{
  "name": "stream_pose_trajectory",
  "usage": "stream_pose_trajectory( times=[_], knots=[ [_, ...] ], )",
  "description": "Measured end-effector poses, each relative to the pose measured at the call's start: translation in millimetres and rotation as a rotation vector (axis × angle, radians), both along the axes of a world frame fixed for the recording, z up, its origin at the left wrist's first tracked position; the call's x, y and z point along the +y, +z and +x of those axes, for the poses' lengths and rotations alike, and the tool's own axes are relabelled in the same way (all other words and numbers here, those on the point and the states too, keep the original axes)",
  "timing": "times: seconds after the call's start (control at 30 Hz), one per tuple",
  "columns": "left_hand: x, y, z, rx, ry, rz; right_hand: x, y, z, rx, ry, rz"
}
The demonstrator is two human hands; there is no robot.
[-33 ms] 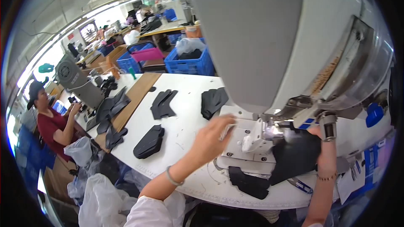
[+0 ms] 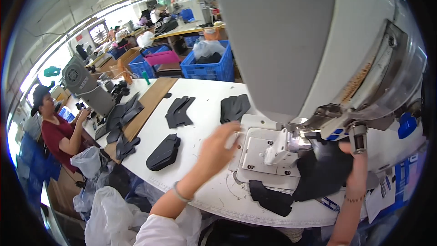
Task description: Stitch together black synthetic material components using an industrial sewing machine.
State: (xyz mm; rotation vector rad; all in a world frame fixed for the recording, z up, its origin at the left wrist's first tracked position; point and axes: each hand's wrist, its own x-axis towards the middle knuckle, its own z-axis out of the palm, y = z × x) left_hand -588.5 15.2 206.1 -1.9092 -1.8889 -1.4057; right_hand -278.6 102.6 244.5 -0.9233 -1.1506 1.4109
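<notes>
My left hand point(image 2: 217, 151) hovers left of the sewing machine's white bed plate point(image 2: 255, 152), slightly blurred, its thumb and fingers apart with nothing between them. On the other side of the presser foot point(image 2: 277, 150), my right hand point(image 2: 354, 166) grips the right edge of a dark cut fabric piece point(image 2: 323, 171). Some of its fingers are behind the fabric and machine head. The piece's far edge lies by the needle area. A smaller black piece point(image 2: 270, 199) is on the table in front of the plate. Beyond my left hand is a stack of black pieces point(image 2: 235, 108).
More black pieces point(image 2: 180, 111) and a thick stack point(image 2: 163, 152) lie on the white table point(image 2: 200, 94). The grey machine head point(image 2: 277, 41) looms overhead. Blue-handled snips point(image 2: 329, 204) rest near the front edge. A co-worker point(image 2: 61, 130) stands at left; blue crates point(image 2: 209, 70) stand behind.
My left hand has shifted left, away from the presser foot. My right hand stays at the fabric's right edge. The whole view has shifted slightly.
</notes>
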Motion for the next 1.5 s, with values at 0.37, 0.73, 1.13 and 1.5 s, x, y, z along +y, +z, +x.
stream_pose_trajectory(
  times=[0.37, 0.73, 1.13, 1.5],
  knots=[
    [-87, -59, -174, -0.169, 0.686, -0.589, -57, -47, -9, 0.21, 0.109, -0.072],
    [-91, -79, -171, -0.199, 0.736, -0.248, -46, -57, -8, 0.197, 0.18, -0.064],
    [-3, -40, -160, -0.059, 0.401, -0.25, -42, -21, -1, 0.036, 0.189, -0.086],
    [165, -89, -98, 0.138, 0.376, -0.499, -25, -22, 20, -0.166, 0.265, -0.054]
  ],
)
